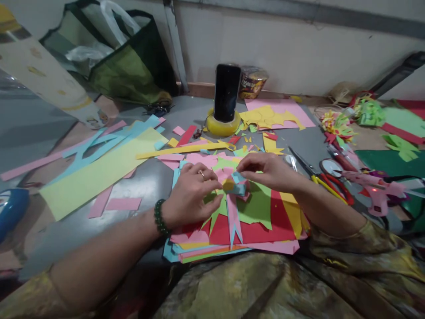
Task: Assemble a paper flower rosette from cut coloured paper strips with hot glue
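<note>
In front of me lies a layered paper decoration with a yellow round centre (228,184), blue and pink pieces around it, and a pink forked paper tail (234,217) edged in blue. My left hand (194,192) rests at its left side, fingers and thumb apart, fingertips touching or just over the paper. From the right, my right hand (268,170) pinches a small light blue paper piece (237,177) between thumb and fingers, close to the centre. Beneath both hands is a stack of coloured paper sheets (252,230), with green and red ones on top.
To the right lie scissors (307,166), red-and-yellow-handled pliers (335,188) and a pink glue gun (380,190) with a lit red light. A phone (227,93) stands upright in a yellow tape roll (223,126). Paper strips (99,173) cover the left; a bag (129,62) sits behind.
</note>
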Demonstrator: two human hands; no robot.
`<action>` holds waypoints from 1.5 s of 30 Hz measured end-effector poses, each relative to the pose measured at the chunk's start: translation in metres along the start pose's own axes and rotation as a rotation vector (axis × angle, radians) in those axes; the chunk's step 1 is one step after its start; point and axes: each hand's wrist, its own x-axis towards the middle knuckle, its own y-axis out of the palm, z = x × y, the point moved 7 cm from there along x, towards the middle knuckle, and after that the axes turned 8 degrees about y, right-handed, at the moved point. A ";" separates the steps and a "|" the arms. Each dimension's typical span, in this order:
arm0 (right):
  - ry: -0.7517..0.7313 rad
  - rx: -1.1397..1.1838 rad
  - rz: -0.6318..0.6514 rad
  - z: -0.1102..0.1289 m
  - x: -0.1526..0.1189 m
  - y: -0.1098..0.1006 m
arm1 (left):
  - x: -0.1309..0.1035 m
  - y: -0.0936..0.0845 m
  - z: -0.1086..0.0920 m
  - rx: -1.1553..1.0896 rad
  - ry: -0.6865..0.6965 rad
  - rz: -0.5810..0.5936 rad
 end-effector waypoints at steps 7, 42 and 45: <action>0.156 -0.105 0.061 -0.010 0.003 0.018 | -0.005 0.018 -0.012 0.127 0.062 0.139; -0.208 -0.647 -0.081 0.007 -0.005 0.010 | -0.005 0.023 -0.018 0.176 0.122 0.193; -0.287 -0.695 -0.091 0.012 -0.011 0.001 | -0.005 0.023 -0.018 0.182 0.125 0.195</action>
